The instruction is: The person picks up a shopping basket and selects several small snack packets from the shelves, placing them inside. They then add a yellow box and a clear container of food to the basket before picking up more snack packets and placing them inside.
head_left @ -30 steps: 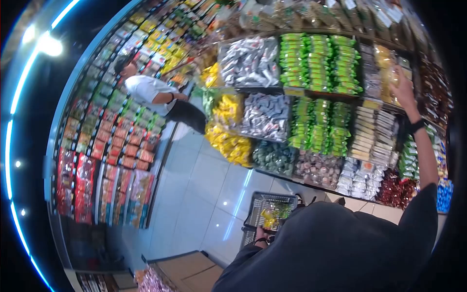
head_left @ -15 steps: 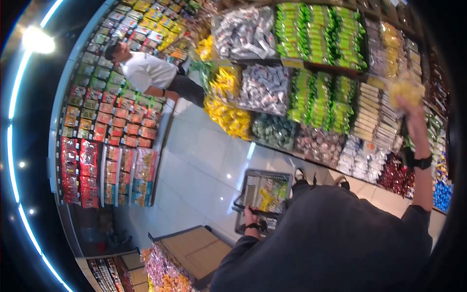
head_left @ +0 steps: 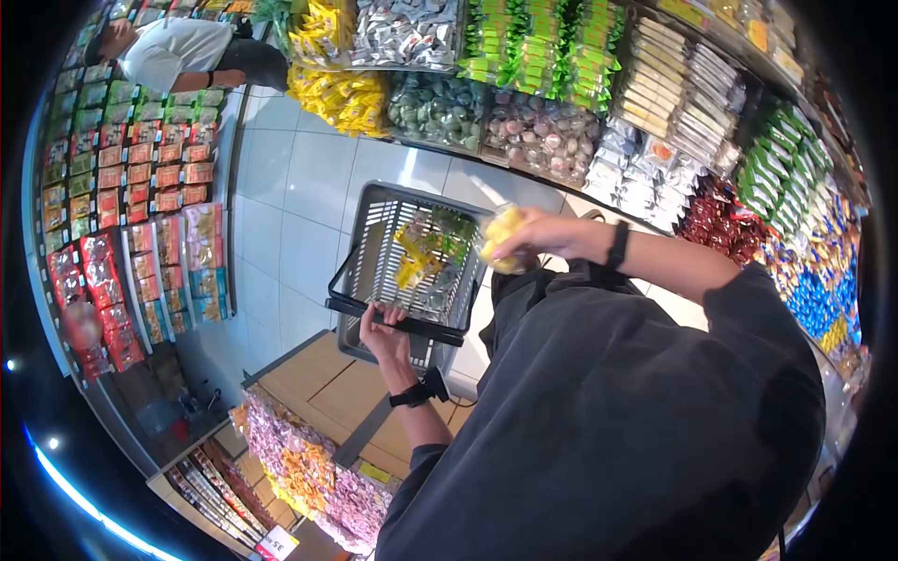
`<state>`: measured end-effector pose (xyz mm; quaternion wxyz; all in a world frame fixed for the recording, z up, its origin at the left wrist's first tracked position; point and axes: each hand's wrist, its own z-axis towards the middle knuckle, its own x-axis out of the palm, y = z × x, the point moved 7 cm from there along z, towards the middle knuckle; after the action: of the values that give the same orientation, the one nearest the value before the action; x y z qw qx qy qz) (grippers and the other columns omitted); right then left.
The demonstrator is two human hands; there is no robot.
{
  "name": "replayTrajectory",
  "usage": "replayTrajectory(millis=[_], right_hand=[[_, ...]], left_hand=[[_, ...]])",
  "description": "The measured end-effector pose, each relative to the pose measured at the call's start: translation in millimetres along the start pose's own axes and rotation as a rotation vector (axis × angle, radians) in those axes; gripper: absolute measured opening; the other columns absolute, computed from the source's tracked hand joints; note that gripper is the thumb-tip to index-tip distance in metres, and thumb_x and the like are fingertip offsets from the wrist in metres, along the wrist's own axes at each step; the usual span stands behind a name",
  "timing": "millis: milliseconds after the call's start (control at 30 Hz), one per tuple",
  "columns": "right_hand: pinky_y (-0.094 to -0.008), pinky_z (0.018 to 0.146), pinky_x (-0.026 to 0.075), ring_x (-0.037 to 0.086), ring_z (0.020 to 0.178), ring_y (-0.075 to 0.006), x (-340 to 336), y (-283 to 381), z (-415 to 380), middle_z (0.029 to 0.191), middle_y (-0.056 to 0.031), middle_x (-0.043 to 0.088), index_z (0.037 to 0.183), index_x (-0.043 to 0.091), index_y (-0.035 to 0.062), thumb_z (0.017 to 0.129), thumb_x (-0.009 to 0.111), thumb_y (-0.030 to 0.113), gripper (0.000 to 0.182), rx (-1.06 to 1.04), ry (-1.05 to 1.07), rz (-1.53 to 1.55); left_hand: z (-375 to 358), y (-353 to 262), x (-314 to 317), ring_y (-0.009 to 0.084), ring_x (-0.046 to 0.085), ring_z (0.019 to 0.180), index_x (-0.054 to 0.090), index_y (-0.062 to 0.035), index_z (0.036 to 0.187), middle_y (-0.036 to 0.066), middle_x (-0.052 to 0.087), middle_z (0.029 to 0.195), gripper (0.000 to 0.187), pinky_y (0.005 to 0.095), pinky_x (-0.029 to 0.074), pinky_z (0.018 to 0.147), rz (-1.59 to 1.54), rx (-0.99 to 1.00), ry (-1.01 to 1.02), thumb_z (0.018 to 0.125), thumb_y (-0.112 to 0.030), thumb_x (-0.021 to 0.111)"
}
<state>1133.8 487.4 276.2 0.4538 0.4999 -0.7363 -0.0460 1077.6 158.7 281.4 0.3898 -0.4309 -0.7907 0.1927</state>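
Through the head camera I have my left hand point(head_left: 385, 337) at the near side of a grey shopping basket point(head_left: 371, 245), its fingers curled around the black handle point(head_left: 426, 327). My right hand point(head_left: 558, 236) is clamped on a clear packet of pale yellow food point(head_left: 502, 236), fingers closed around it. That packet is up at the basket's right edge; I cannot tell whether the two touch. Inside the basket, a bright yellow packet point(head_left: 412, 266) lies next to some green packets point(head_left: 456, 231), with slatted plastic showing around them. I see a dark band on each wrist. Beyond the basket, pale floor tiles point(head_left: 309, 178) run up to a sloping display, where yellow bags point(head_left: 337, 101), dark round sweets point(head_left: 435, 110), pinkish round sweets point(head_left: 543, 136) and white packets point(head_left: 641, 178) sit side by side. Blue-wrapped sweets point(head_left: 818, 304) fill a section farther right. On my left, a person in a white shirt point(head_left: 178, 56) stands beside racks of hanging packs point(head_left: 140, 168). Near my left forearm are brown panels point(head_left: 327, 374) and a heap of pink and orange sweets point(head_left: 313, 472).
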Motion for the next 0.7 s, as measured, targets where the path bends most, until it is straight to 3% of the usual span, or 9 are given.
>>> replayTrajectory(millis=[100, 167, 233, 333, 367, 467, 533, 567, 700], right_hand=[[-0.0346, 0.076, 0.059, 0.068, 0.091, -0.0175, 20.5, -53.6, 66.1, 0.103, -0.0043, 0.067, 0.111, 0.058, 0.0086, 0.075, 0.081, 0.009, 0.043, 0.101, 0.027, 0.011], [-0.034, 0.064, 0.057, 0.067, 0.07, -0.0188, 32.4, -74.0, 97.4, 0.082, -0.0034, 0.066, 0.098, 0.064, 0.0081, 0.076, 0.079, 0.011, 0.027, 0.127, -0.05, -0.018], [-0.0341, 0.061, 0.053, 0.064, 0.07, -0.0183, 21.4, -122.0, 160.6, 0.083, -0.0042, 0.066, 0.097, 0.064, 0.0087, 0.079, 0.077, 0.015, 0.023, 0.197, -0.086, 0.067], [-0.0373, 0.075, 0.051, 0.062, 0.083, -0.0193, 26.8, -132.9, 214.0, 0.09, -0.0071, 0.066, 0.097, 0.065, 0.0098, 0.084, 0.073, 0.024, 0.021, 0.139, -0.053, 0.11], [-0.0439, 0.083, 0.051, 0.064, 0.092, -0.0236, 22.5, -135.9, 225.7, 0.1, -0.0116, 0.066, 0.105, 0.065, 0.0064, 0.083, 0.074, 0.028, 0.032, 0.141, -0.068, 0.139], [-0.0442, 0.089, 0.053, 0.062, 0.109, -0.028, -6.7, -136.2, 211.0, 0.123, -0.0185, 0.061, 0.125, 0.056, -0.0009, 0.086, 0.07, 0.027, 0.05, 0.268, -0.397, -0.051], [-0.0447, 0.091, 0.051, 0.059, 0.115, -0.0303, -32.2, -128.2, 210.0, 0.135, -0.0221, 0.052, 0.134, 0.048, -0.0038, 0.086, 0.068, 0.024, 0.059, -0.034, -0.459, -0.299], [-0.0392, 0.086, 0.053, 0.061, 0.108, -0.0263, -44.7, -123.0, 191.3, 0.13, -0.0197, 0.055, 0.131, 0.048, -0.0049, 0.087, 0.066, 0.022, 0.055, -0.051, -0.668, -0.518], [-0.0313, 0.074, 0.057, 0.068, 0.089, -0.0178, -27.7, -90.1, 84.9, 0.104, -0.0099, 0.066, 0.113, 0.058, -0.0008, 0.091, 0.062, 0.016, 0.027, -0.208, -0.263, -0.241]], left_hand=[[-10.2, -1.6, 8.9, 0.0126, 0.041, 0.059, 0.051, -0.0056, 0.081, 0.001, 0.041, 0.065, 0.017, 0.0289, 0.036, 0.062, 0.027, -0.021, 0.015, 0.091, -0.018, 0.056], [-8.5, 4.7, 10.7, 0.0126, 0.04, 0.06, 0.052, -0.0054, 0.083, 0.001, 0.041, 0.067, 0.015, 0.0286, 0.036, 0.063, 0.031, -0.079, 0.016, 0.091, -0.018, 0.056], [-9.5, 11.7, 14.1, 0.0125, 0.039, 0.06, 0.051, -0.0056, 0.083, 0.001, 0.04, 0.068, 0.015, 0.0286, 0.036, 0.063, 0.092, -0.132, 0.075, 0.091, -0.017, 0.056], [-13.5, 21.6, 24.8, 0.0122, 0.038, 0.06, 0.05, -0.0057, 0.082, 0.0, 0.037, 0.067, 0.015, 0.0281, 0.035, 0.063, 0.086, -0.231, 0.147, 0.09, -0.018, 0.055], [-11.9, 22.9, 25.3, 0.0122, 0.038, 0.06, 0.05, -0.0057, 0.082, 0.0, 0.037, 0.067, 0.015, 0.0281, 0.035, 0.063, 0.095, -0.26, 0.157, 0.09, -0.018, 0.055], [-14.9, 28.0, 36.1, 0.0127, 0.038, 0.062, 0.05, -0.0067, 0.082, 0.0, 0.038, 0.068, 0.015, 0.0291, 0.034, 0.065, 0.139, -0.314, 0.289, 0.089, -0.018, 0.058], [-9.6, 32.1, 35.7, 0.0128, 0.038, 0.062, 0.05, -0.0066, 0.083, 0.0, 0.038, 0.068, 0.015, 0.029, 0.034, 0.065, 0.155, -0.354, 0.311, 0.089, -0.018, 0.058], [-8.3, 35.4, 36.3, 0.0128, 0.038, 0.062, 0.05, -0.0066, 0.083, 0.0, 0.038, 0.068, 0.015, 0.0289, 0.034, 0.065, 0.162, -0.374, 0.315, 0.089, -0.018, 0.058], [-5.0, 48.2, 44.0, 0.0119, 0.036, 0.059, 0.049, -0.0064, 0.08, -0.001, 0.036, 0.066, 0.016, 0.0271, 0.033, 0.061, 0.179, -0.444, 0.288, 0.088, -0.017, 0.059]])
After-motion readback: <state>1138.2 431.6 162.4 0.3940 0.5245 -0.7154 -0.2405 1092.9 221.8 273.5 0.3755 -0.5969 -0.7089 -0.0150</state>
